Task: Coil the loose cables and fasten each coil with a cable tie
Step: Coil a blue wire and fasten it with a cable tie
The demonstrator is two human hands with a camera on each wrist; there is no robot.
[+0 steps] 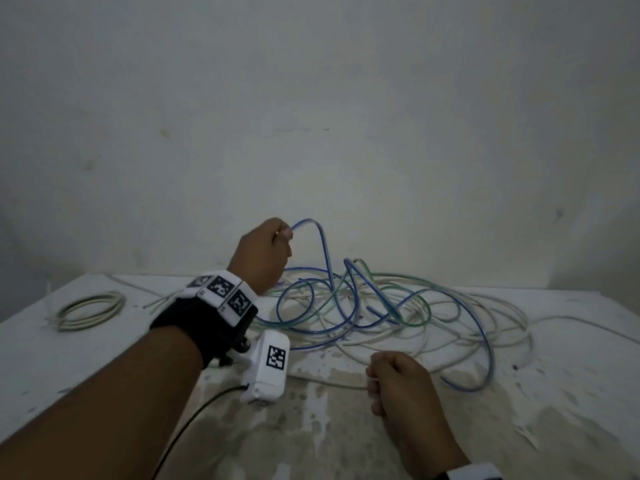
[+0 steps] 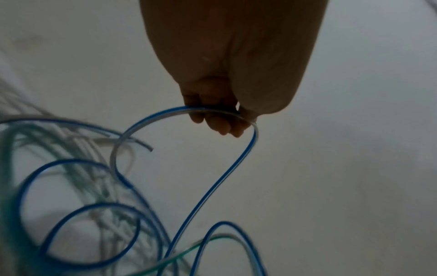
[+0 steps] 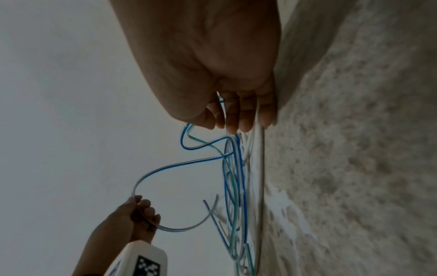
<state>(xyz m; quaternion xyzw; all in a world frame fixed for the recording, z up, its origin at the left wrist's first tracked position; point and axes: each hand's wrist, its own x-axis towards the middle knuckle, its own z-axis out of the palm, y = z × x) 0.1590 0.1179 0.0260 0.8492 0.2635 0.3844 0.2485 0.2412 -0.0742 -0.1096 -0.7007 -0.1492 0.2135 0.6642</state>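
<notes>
- Your left hand (image 1: 265, 252) is pinching the blue cable (image 1: 320, 237) in curled fingers (image 2: 222, 125), lifting a loop above the counter (image 1: 571, 375).
- Your right hand (image 1: 398, 382) is gripping a white cable (image 1: 329, 382) low against the counter.
- The remaining cable tangle (image 1: 398, 306) is lying between your hands and the wall.

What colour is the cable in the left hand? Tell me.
Blue with a clear stripe; cable, clearest in the left wrist view.
</notes>
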